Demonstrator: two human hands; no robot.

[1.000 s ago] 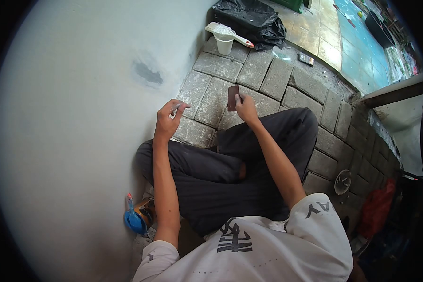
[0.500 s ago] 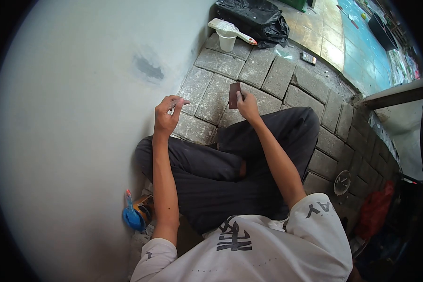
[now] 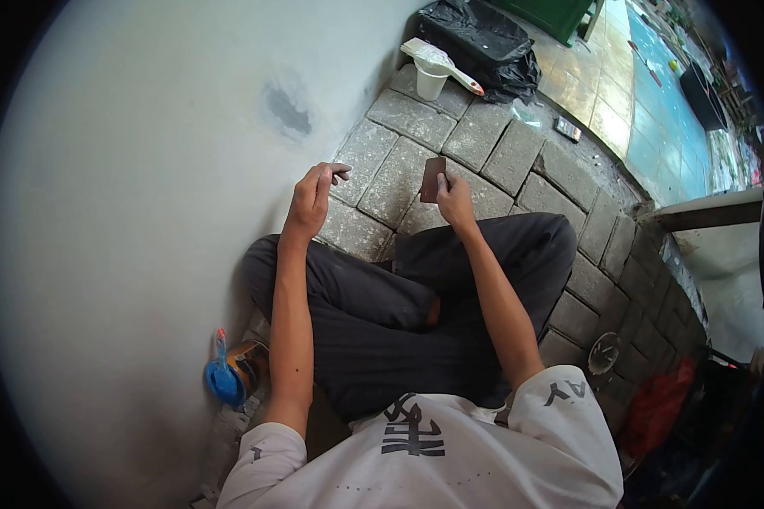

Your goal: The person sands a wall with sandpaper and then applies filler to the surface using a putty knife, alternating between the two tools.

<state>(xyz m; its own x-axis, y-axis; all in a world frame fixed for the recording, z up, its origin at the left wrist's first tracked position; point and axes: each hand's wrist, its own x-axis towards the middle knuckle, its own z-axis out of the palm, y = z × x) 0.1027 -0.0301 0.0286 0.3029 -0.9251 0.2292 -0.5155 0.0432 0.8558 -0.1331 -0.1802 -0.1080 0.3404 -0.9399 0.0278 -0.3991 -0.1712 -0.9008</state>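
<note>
My right hand [image 3: 457, 202] grips the lower right edge of a small dark-brown rectangle, which looks like a folded piece of sandpaper [image 3: 432, 180], thumb lying over its face. Close to the wall, my left hand [image 3: 311, 202] is raised over the paving with its fingers curled in against the thumb. Its fingertips look grey and dusty; whether anything is between them is hidden. Beyond my left hand, the pale wall [image 3: 170, 170] carries a dark grey patch [image 3: 289, 110] with a lighter smear around it. Both hands are apart, above my crossed legs.
A white-handled brush [image 3: 446, 64] lies across a white cup [image 3: 430, 83] by the wall. Behind them is a black plastic bag [image 3: 484, 42]. A small pack [image 3: 567, 129] lies on the paving [image 3: 399, 178]. Beside my left arm is a blue scoop-like tool [image 3: 224, 382]; at right, a round dish [image 3: 603, 353].
My left hand has turned and its fingers have curled in more. The sandpaper stays in my right hand. The whole view has shifted slightly as my head moved.
</note>
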